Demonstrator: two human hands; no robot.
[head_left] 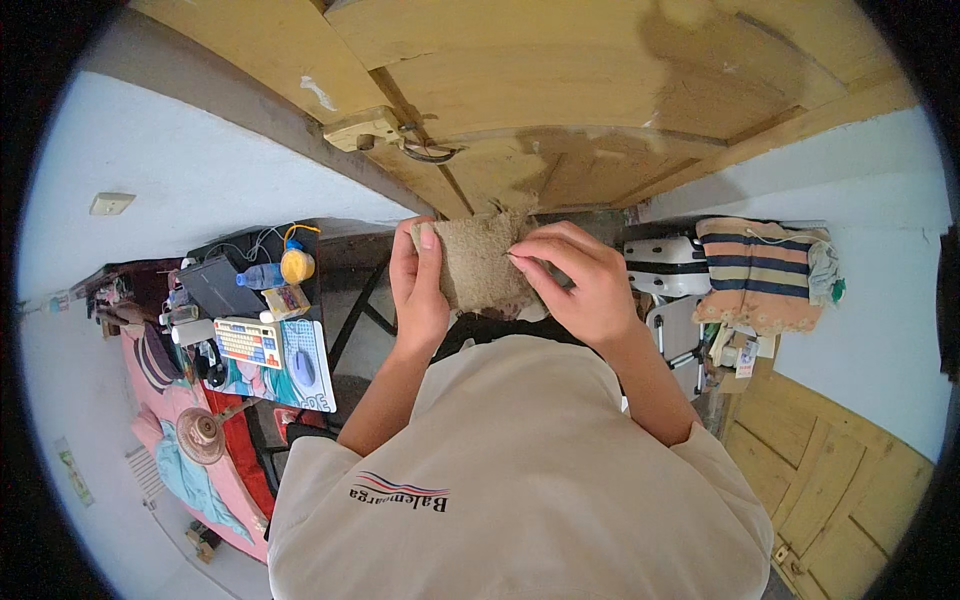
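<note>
A beige, coarse-looking piece of fabric (pixel 474 262), roughly square with a frayed far right corner, is held up in front of my chest. My left hand (pixel 420 295) grips its left edge, thumb on the near face and fingers behind. At its right side, my right hand (pixel 588 283) pinches thumb and forefinger together against the fabric. A tiny dark tip shows at that pinch, too small to name. Part of the fabric's lower right edge lies behind my right hand.
Ahead stands a yellow wooden door (pixel 560 100) with a lock (pixel 365 130). On my left, a desk holds a keyboard (pixel 250 342), a mouse (pixel 302 367) and a bottle (pixel 260 276). To my right are a white suitcase (pixel 665 262) and a striped cloth (pixel 755 265).
</note>
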